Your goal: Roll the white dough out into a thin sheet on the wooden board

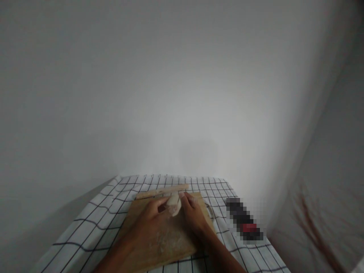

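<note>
A pale piece of dough (174, 204) is held between my two hands above the far half of a wooden board (170, 242). My left hand (155, 212) is closed on the dough's left side. From the right, the thumb and fingers of my right hand (192, 212) grip its other edge. White flour is smeared over the board below. Behind the dough lies a light wooden rolling pin (163, 190), along the board's far edge. The undersides of both hands are hidden.
The board rests on a table with a white checked cloth (96, 223). To the right lies a dark object with a red part (246, 220), blurred out by pixels. A plain wall (170, 94) rises behind the table. Brown twigs (315, 231) stand at the lower right.
</note>
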`<state>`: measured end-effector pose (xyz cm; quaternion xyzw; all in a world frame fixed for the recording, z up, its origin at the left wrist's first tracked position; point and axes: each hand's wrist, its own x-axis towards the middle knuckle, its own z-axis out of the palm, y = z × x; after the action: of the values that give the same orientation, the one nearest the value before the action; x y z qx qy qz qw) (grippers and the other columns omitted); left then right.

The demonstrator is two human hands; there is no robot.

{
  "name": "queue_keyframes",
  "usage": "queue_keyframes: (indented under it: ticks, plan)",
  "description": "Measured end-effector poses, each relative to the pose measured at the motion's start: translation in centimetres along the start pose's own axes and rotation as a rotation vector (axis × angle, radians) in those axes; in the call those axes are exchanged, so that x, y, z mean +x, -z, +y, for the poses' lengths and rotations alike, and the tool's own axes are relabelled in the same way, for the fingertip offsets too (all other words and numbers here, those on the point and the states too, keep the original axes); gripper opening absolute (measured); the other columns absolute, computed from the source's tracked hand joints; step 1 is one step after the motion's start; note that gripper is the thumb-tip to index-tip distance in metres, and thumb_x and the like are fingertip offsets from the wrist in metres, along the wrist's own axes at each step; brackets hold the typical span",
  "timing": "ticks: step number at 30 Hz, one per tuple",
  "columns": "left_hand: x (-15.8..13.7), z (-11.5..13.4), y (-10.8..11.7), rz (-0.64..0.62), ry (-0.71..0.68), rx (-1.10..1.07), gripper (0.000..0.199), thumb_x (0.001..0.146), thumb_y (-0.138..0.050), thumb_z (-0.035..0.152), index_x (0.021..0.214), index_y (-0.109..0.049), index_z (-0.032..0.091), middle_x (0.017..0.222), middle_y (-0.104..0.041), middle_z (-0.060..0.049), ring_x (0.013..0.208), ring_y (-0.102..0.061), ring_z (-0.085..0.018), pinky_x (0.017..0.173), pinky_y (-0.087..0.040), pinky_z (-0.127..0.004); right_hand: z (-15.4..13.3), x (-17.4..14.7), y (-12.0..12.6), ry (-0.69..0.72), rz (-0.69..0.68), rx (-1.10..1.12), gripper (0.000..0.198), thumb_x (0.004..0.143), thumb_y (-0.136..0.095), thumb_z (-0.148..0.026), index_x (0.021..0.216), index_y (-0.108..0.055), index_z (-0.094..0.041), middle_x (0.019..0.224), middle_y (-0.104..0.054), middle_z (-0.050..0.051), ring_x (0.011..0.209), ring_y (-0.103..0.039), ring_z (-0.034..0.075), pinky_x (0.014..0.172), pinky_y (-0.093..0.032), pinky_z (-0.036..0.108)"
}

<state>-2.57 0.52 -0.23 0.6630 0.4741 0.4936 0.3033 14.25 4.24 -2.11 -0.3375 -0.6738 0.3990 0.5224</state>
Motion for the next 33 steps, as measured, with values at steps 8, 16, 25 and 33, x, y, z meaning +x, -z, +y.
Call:
queue_keyframes:
  ticks: [8, 16, 25, 33]
  plan:
    - [0.0, -0.8, -1.4, -0.176, 0.274, -0.63, 0.053, 0.085, -0.063, 0.054, 0.128, -0.063, 0.025, 0.128, -0.065, -0.011, 0.107, -0.064, -0.028, 0.078, -0.055, -0.036, -1.8, -0.7, 0.3, 0.005, -0.028, 0.067, 0.049, 0.101, -0.036, -0.058, 0.113, -0.065, -0.02, 0.105, -0.069, 0.006, 0.097, -0.064, 0.02, 0.087, -0.049, 0.031]
    - [-0.9, 1.0, -2.1, -0.207, 0.24, -0.515, 0.061, 0.078, -0.071, 0.053, 0.131, -0.059, 0.025, 0.113, -0.068, -0.009, 0.095, -0.063, -0.024, 0.067, -0.05, -0.028, -2.6, -1.6, 0.3, -0.015, -0.08, 0.028, 0.05, 0.1, -0.04, -0.059, 0.127, -0.062, -0.022, 0.116, -0.068, 0.007, 0.111, -0.061, 0.021, 0.098, -0.046, 0.034]
    - [-1.3, 1.6, -2.5, -0.052, 0.216, -0.48, 0.038, 0.085, -0.062, 0.052, 0.101, -0.07, 0.018, 0.085, -0.067, -0.004, 0.072, -0.059, -0.016, 0.055, -0.043, -0.022, -3.4, -2.1, 0.1, -0.001, -0.115, 0.015, 0.055, 0.103, -0.027, -0.057, 0.127, -0.063, -0.023, 0.096, -0.071, 0.008, 0.098, -0.067, 0.025, 0.092, -0.051, 0.04]
    - [-0.6, 0.1, -2.7, 0.062, 0.381, -0.703, 0.041, 0.085, -0.06, 0.057, 0.076, -0.064, 0.017, 0.059, -0.056, 0.002, 0.046, -0.046, -0.01, 0.041, -0.035, -0.021, -3.1, -1.8, -0.4, 0.114, -0.213, -0.013, 0.039, 0.104, -0.038, -0.047, 0.12, -0.062, -0.022, 0.102, -0.069, 0.005, 0.094, -0.065, 0.02, 0.091, -0.05, 0.036]
